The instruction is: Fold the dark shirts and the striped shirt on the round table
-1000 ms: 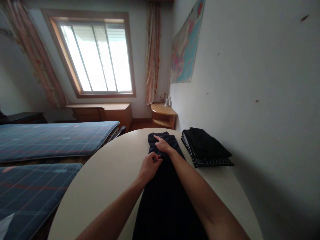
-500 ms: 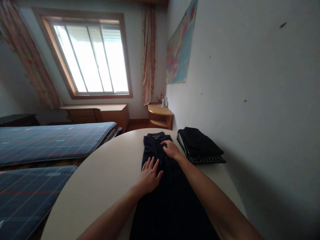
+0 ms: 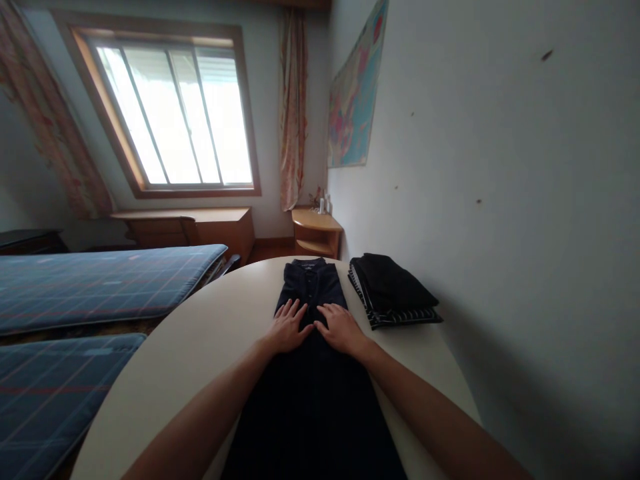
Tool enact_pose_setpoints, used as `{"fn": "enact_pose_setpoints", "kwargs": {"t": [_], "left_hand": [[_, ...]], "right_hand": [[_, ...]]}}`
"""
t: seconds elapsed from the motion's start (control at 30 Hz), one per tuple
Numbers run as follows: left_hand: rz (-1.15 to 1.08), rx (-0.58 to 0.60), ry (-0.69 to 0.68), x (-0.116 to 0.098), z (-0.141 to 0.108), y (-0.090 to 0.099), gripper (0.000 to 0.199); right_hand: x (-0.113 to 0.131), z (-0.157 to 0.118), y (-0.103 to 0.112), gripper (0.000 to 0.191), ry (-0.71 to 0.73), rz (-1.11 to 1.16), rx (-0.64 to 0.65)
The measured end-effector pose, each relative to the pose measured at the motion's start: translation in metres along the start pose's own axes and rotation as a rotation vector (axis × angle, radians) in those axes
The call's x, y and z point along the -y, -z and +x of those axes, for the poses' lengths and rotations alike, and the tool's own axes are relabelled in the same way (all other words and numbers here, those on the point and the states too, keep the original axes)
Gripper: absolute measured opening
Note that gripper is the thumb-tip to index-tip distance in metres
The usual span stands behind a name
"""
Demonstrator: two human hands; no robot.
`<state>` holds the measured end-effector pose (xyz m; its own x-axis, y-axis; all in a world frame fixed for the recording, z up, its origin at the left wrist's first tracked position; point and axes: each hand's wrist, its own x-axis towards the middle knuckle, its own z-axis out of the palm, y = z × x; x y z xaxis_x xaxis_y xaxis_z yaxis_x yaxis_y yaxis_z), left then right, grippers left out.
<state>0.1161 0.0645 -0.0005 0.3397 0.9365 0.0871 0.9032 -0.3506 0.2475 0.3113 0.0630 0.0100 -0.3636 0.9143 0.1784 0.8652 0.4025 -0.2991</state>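
A dark navy garment (image 3: 313,400) with a collar and buttons lies on the round cream table (image 3: 200,360), its collar at the far edge and its lower part running toward me. My left hand (image 3: 287,328) rests flat on its left side, fingers spread. Opposite it, my right hand (image 3: 341,328) lies on the right side with fingers spread too. The two thumbs nearly meet over the middle of the cloth. Neither hand grips anything.
Folded black clothes (image 3: 395,290), some striped, are piled at the table's right, near the white wall (image 3: 500,267). Plaid mattresses (image 3: 100,287) are at left. A corner shelf (image 3: 317,221) and a desk (image 3: 225,223) stand beyond.
My right hand has moved nearer and its fingers have opened from a curled pose to lie flat. My left hand has shifted slightly left. The garment's upper part looks smoother and more visible.
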Motion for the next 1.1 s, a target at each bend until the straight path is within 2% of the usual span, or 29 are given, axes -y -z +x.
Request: {"fn": "enact_pose_setpoints", "kwargs": {"t": [0.07, 0.17, 0.3, 0.4, 0.5, 0.63, 0.73, 0.9, 1.1], "left_hand": [[0.001, -0.011, 0.005, 0.005, 0.009, 0.0, 0.072], [-0.01, -0.033, 0.02, 0.008, 0.021, 0.001, 0.07], [-0.018, -0.06, 0.05, 0.001, 0.02, 0.004, 0.063], [-0.012, -0.065, 0.054, -0.01, 0.0, 0.009, 0.06], [-0.027, -0.023, 0.008, -0.022, -0.034, 0.02, 0.059], [-0.095, 0.126, -0.185, -0.026, -0.082, 0.039, 0.046], [-0.169, 0.189, -0.266, -0.019, -0.105, 0.051, 0.043], [-0.197, 0.268, -0.287, -0.011, -0.119, 0.058, 0.039], [-0.192, 0.343, -0.325, -0.013, -0.129, 0.058, 0.04]], "right_hand": [[0.001, -0.003, -0.006, 0.063, -0.023, -0.001, 0.059], [-0.002, -0.003, -0.01, 0.064, -0.021, 0.009, 0.103], [-0.008, 0.003, -0.008, 0.063, -0.024, 0.021, 0.105], [-0.01, 0.003, -0.007, 0.059, -0.015, 0.032, 0.059], [-0.01, 0.001, -0.008, 0.054, 0.01, 0.039, 0.011], [-0.005, 0.001, -0.005, 0.047, 0.048, 0.026, 0.004], [0.0, 0.008, 0.0, 0.044, 0.106, -0.001, 0.003], [0.004, 0.024, 0.002, 0.041, 0.187, -0.042, -0.005], [0.003, 0.028, -0.008, 0.04, 0.192, -0.048, -0.03]]}}
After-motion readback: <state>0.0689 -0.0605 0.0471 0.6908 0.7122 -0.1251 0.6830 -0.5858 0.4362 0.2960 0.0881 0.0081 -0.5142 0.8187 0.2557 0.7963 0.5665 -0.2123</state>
